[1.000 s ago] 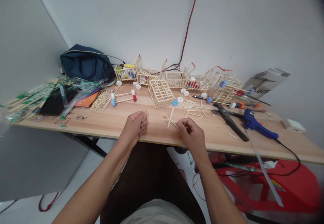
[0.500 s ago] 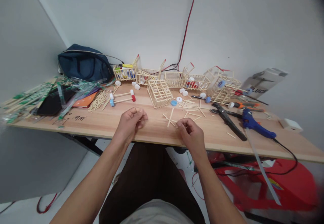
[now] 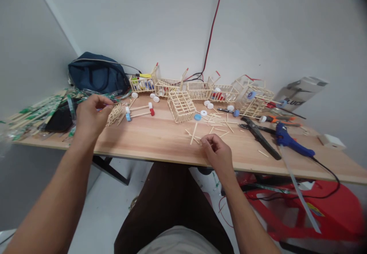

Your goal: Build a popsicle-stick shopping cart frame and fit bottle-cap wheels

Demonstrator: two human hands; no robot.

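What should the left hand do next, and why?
Maybe the left hand should pinch one stick from the pile. That seems the easiest reach: the pile lies right beside that hand, while the right hand is far from it, near a loose stick.

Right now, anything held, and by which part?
Can't tell. The left hand is near the stick pile, the right hand by some loose sticks; neither shows a clear grip.
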